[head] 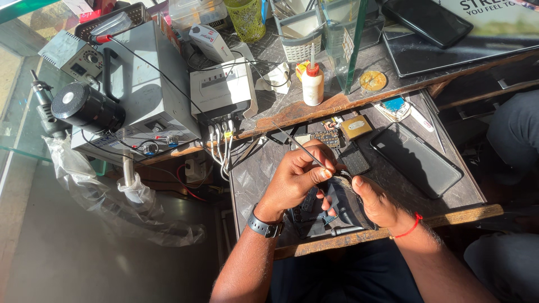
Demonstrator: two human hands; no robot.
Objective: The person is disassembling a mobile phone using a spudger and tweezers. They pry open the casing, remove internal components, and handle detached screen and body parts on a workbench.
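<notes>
**Two Hands Busy With a Small Dark Gadget**

Down low on the pull-out shelf (250,179), both hands were close together, almost touching. The left hand (295,179) pinched a thin black tool (297,145) between thumb and fingers, and the tool stuck up and away toward the desk. A dark watch (265,226) sat on that wrist. The right hand (377,203) was wrapped around the side of a small dark gadget (339,205), with its thumb pressed on top. A red string (411,227) went round that wrist. The gadget sat right between the two hands, near the front edge of the shelf, above the person's lap.

Just past the hands lay a little circuit board (325,137) and a small gold square part (356,127). A black phone case (416,160) lay flat to the right of them.

Up on the desk stood a white bottle with a red cap (313,84). A grey box with wires (220,92) sat to its left, and a bigger grey machine (149,84) stood beside that. A round black part (84,106) was in front of the big machine. A crinkly clear plastic bag (112,202) hung below.
</notes>
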